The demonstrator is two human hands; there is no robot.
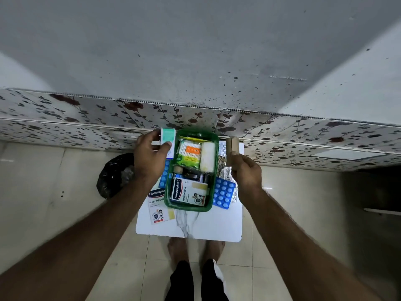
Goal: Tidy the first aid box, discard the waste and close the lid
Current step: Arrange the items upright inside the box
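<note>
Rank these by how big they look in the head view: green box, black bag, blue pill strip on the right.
1. green box
2. black bag, though the left arm partly hides it
3. blue pill strip, partly under the box

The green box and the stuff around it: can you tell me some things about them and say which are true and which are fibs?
1. The green box is open, with no lid on it. True.
2. The left hand is empty. False: it holds a small teal and white carton.
3. The right hand holds a tan roll up beside the box. True.
4. Both Hansaplast packs are inside the box. False: one Hansaplast pack lies in the box, the other Hansaplast pack lies outside on the white table.
5. A blue pill strip lies to the right of the box. True.
</note>
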